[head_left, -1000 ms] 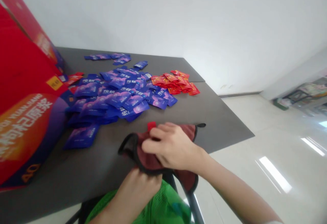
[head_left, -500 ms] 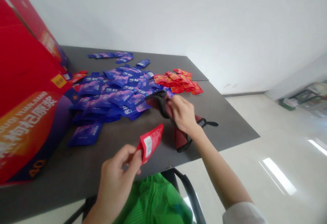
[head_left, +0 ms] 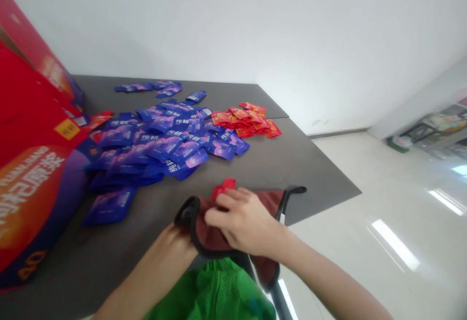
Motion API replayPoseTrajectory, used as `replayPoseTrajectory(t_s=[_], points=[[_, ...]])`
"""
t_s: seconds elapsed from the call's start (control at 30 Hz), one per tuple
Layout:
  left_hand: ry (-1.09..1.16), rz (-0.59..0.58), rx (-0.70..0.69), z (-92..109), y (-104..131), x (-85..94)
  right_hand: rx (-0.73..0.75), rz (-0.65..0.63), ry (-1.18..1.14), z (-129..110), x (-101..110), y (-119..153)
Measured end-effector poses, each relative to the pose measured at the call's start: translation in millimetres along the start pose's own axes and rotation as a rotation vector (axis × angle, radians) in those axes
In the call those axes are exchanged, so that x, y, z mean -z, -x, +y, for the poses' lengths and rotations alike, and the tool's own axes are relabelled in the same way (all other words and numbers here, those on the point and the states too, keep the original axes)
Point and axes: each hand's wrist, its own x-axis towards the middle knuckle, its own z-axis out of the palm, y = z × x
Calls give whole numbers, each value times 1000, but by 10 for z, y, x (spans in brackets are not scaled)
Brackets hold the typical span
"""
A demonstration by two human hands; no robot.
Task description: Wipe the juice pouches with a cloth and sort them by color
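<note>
A brown cloth with black edging [head_left: 270,201] drapes over my left hand [head_left: 181,239], whose fingers are hidden beneath it. The top of a red sachet [head_left: 223,187] pokes out past the cloth and appears to be still in my left hand's grip. From above, my right hand [head_left: 248,220] presses its curled fingers onto the cloth and grips it around the sachet. Both hands are together over the table's front edge.
A heap of purple-blue sachets [head_left: 164,137] covers the table [head_left: 292,164], with a pile of red-orange sachets [head_left: 251,118] to its right. A large red printed carton [head_left: 32,154] stands at left. Green mesh fabric [head_left: 215,291] lies below the front edge.
My right hand has brought the cloth left and down onto my left hand and its red sachet. The sachet, earlier in plain sight, is now mostly covered. The view has shifted slightly.
</note>
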Motion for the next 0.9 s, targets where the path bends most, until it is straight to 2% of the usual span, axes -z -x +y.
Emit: replayPoseTrajectory(t_s=[0.03,0.07,0.17,0.23,0.3,0.37,0.5,0.57,0.63,0.73,0.8,0.87,0.9], points=[[-10,-12,-9,4,-6,-26,29,-53,25,-6,-94,-7],[-28,35,-12,20,-1,-44,42,-93,48,18,-186,-31],[-75,285,-53,114,24,-57,4,-168,124,236,-375,-211],[-90,370,-80,185,18,-49,-75,-203,189,433,-408,-380],[-92,359,-41,246,-4,-37,-158,-225,226,578,-370,-512],[-92,311,44,295,-21,-17,-191,-198,215,593,-273,-538],[-118,188,104,369,-17,42,-64,-87,106,261,-99,-284],[-138,154,84,391,-18,64,35,-124,66,105,-125,-158],[-170,155,48,398,-37,79,81,-180,62,84,-223,-142],[-199,197,-5,373,-97,130,9,-208,129,302,-378,-304],[-110,253,-33,331,-146,224,-94,-174,183,508,-408,-421],[78,365,-23,263,-202,387,-192,-76,185,664,-359,-443],[188,420,14,218,-234,492,-231,12,153,709,-310,-405]])
